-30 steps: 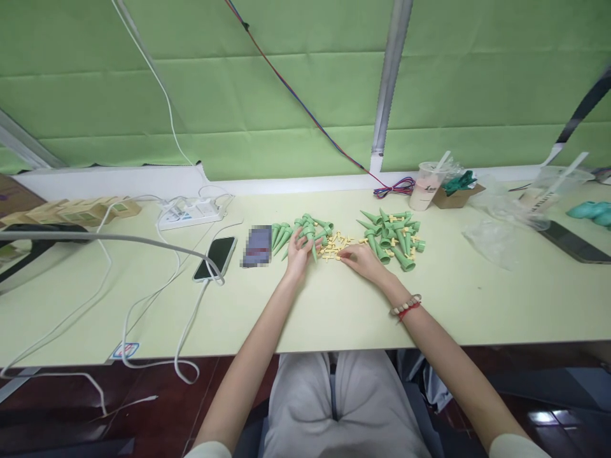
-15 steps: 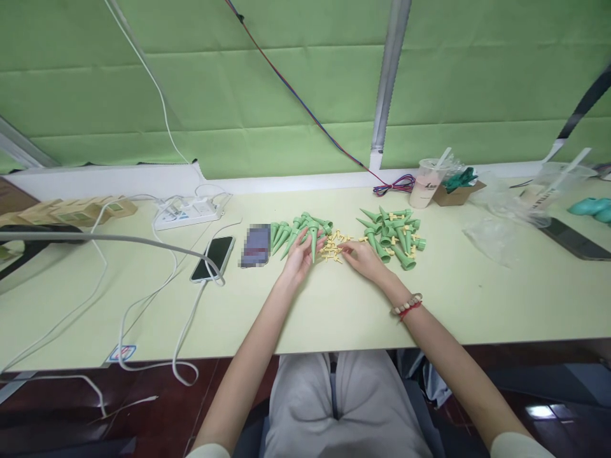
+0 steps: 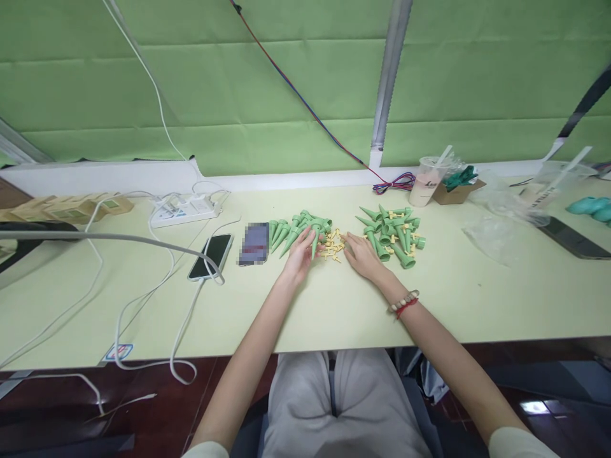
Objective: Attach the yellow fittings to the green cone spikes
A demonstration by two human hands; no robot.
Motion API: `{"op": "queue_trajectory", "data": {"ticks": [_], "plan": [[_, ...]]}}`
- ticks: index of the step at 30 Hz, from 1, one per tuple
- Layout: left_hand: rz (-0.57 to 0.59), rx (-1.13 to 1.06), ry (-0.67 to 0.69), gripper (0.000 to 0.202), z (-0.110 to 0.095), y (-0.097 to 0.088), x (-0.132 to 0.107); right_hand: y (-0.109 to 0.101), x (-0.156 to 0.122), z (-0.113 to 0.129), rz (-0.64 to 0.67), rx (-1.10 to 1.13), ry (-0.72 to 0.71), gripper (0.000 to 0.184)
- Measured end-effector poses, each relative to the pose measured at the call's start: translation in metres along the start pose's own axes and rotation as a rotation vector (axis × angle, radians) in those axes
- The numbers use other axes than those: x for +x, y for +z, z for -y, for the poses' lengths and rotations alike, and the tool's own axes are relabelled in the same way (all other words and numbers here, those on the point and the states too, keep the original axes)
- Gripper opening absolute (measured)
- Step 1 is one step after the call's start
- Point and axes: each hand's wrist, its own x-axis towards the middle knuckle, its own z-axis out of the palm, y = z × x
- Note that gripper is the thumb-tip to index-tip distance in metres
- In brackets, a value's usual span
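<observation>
- The left hand (image 3: 300,256) rests on the table (image 3: 334,305), fingers curled loosely round one green cone (image 3: 316,234) whose tip points back toward the wrist.
- The right hand (image 3: 363,254) lies low, with its fingertips at the yellow parts (image 3: 333,248). Whether it pinches one cannot be told.
- The yellow parts lie between the two hands, touching both.
- The left pile (image 3: 289,229) of cones sits just beyond the left hand's fingers.
- The right pile (image 3: 395,235) sits just beyond the right hand.
- A phone (image 3: 210,256) lies well out from the left hand.
</observation>
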Motion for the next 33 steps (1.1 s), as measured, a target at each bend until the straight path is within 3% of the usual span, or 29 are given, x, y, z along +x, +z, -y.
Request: {"op": "queue_trajectory", "data": {"ticks": [9, 17, 27, 33], "plan": [[-0.024, -0.01, 0.016, 0.069, 0.006, -0.002, 0.003, -0.008, 0.001, 0.005, 0.014, 0.05, -0.018, 0.037], [0.099, 0.032, 0.009, 0.046, 0.005, 0.0, -0.001, -0.003, 0.001, 0.001, 0.009, 0.021, -0.037, 0.032], [0.09, 0.063, -0.024, 0.064, 0.006, 0.003, -0.003, -0.008, 0.002, 0.005, 0.053, 0.048, -0.023, 0.027], [0.064, 0.045, -0.043, 0.075, 0.007, 0.003, -0.003, -0.01, 0.004, 0.003, -0.007, -0.006, 0.012, 0.02]]}}
